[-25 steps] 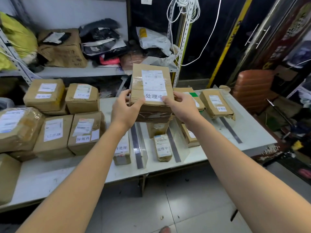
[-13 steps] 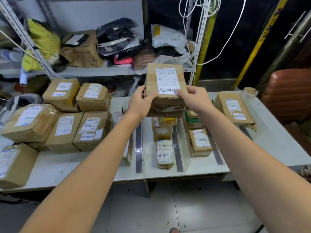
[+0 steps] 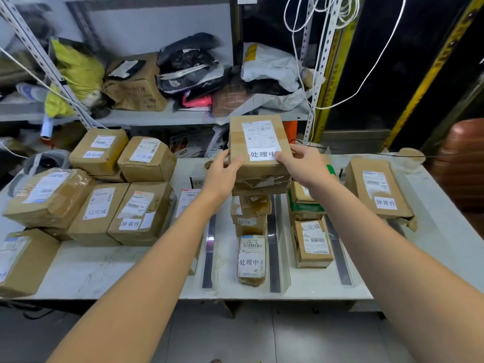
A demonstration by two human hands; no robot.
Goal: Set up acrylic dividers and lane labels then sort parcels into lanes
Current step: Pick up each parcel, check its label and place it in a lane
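Both hands hold a brown cardboard parcel [image 3: 258,142] with a white shipping label and a "处理中" sticker. My left hand [image 3: 222,174] grips its left side and my right hand [image 3: 303,163] its right side. The parcel is above a stack of small parcels [image 3: 250,210] in the middle lane. A flat "处理中" parcel [image 3: 251,260] lies at that lane's front. Clear acrylic dividers [image 3: 275,247] with dark base strips mark the lanes on the white table [image 3: 99,271]. The right lane has a "已完成" parcel [image 3: 313,241]; the left lane's parcel [image 3: 187,203] is partly hidden by my left arm.
Several unsorted parcels [image 3: 97,195] are piled on the table's left half. An "异常件" parcel [image 3: 377,187] lies at the far right. A metal shelf [image 3: 162,116] behind holds bags and boxes. White cords [image 3: 314,35] hang by the shelf post. Grey floor lies below the table's front edge.
The held parcel has come down a little toward the middle-lane stack while the view shifted left; both hands keep their grip.
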